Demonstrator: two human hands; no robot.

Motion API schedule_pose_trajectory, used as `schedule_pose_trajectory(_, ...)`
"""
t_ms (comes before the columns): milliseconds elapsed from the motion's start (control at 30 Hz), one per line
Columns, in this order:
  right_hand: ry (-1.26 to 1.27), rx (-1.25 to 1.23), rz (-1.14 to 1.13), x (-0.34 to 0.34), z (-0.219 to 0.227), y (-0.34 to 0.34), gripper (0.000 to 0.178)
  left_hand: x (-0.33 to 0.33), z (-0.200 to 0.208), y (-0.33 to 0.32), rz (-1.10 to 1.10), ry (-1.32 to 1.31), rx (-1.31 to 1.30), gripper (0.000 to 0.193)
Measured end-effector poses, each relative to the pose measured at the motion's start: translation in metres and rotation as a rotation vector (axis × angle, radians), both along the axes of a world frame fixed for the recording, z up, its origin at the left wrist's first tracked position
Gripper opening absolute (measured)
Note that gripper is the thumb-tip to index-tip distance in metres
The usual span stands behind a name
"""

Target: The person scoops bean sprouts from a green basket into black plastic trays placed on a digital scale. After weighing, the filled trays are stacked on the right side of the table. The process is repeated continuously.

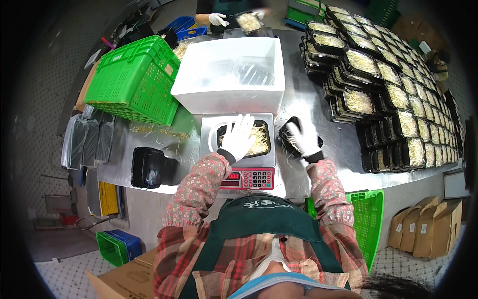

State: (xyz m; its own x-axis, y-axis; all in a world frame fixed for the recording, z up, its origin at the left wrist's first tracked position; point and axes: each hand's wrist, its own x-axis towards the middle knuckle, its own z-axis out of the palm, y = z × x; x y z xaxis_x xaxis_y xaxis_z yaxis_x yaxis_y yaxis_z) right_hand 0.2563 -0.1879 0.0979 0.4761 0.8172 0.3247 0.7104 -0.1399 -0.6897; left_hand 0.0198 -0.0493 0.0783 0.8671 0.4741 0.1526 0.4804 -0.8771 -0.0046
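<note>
My left hand (239,137), in a white glove, lies flat with fingers stretched over the left part of a black tray of bean sprouts (260,141). That tray rests on the metal platform of a digital scale (250,177) with a red front panel. Just right of the scale, my white-gloved right hand (304,138) is closed on the rim of a second black tray (286,133); the hand covers much of it, and its contents are mostly hidden. Loose sprouts lie on the metal table around the scale.
Behind the scale stands a white foam box (228,99) with clear lids inside. Green crates (130,79) and empty black trays (148,167) are left. Tall stacks of filled sprout trays (359,102) occupy the right. Across the table, another person's gloved hand (218,19) is near a sprout tray.
</note>
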Motion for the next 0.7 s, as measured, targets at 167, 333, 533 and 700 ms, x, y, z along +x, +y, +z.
schedule_pose_trajectory(167, -0.235, -0.190, 0.487, -0.095, 0.034, 0.030, 0.075, -0.004, 0.005, -0.002, -0.041, 0.024, 0.064, 0.068)
schedule_pose_trajectory(333, -0.409, -0.235, 0.488, -0.093, 0.011, 0.043, 0.086, -0.001, -0.003, 0.005, -0.031, -0.065, 0.012, 0.071)
schedule_pose_trajectory(533, -0.148, 0.054, 0.350, -0.042, 0.090, 0.133, 0.046, -0.013, 0.042, 0.003, 0.030, -0.305, -0.360, 0.071)
schedule_pose_trajectory(700, 0.113, -0.116, 0.212, 0.026, 0.046, 0.295, 0.078, -0.056, 0.096, 0.004, 0.127, -0.960, -0.616, 0.047)
